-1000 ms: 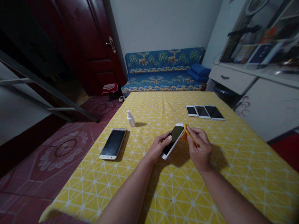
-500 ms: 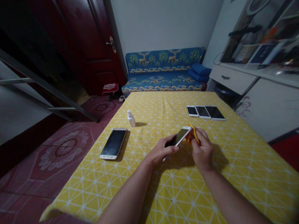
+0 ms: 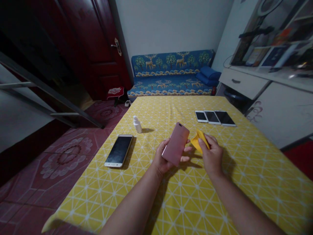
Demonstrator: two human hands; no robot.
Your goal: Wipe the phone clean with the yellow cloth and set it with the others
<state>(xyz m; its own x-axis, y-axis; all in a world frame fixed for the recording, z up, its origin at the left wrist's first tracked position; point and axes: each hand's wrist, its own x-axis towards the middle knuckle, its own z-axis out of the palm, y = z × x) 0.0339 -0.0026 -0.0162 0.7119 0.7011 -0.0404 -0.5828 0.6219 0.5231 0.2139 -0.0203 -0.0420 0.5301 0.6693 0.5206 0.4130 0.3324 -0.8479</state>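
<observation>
A pink smartphone (image 3: 176, 144) lies back side up in my left hand (image 3: 163, 160), its camera at the far end. My left fingers reach under it and show past its right edge. In my right hand (image 3: 212, 153) a folded yellow cloth (image 3: 200, 141) is pinched between thumb and fingers, just right of the phone and apart from it. Left of my hands, a larger smartphone (image 3: 119, 150) with a dark screen and pale frame rests face up on the table. Beyond that stands a small white spray bottle (image 3: 137, 124), upright.
A yellow patterned cloth covers the table (image 3: 181, 195). Three white-framed phones (image 3: 212, 117) lie side by side at the back right. Behind the table is a blue sofa (image 3: 168, 76). A white cabinet (image 3: 281, 107) stands at the right, a red door (image 3: 97, 42) at the left.
The phone in my left hand has turned over, from its screen side to its pink back. My right hand's cloth has come away from the phone's edge.
</observation>
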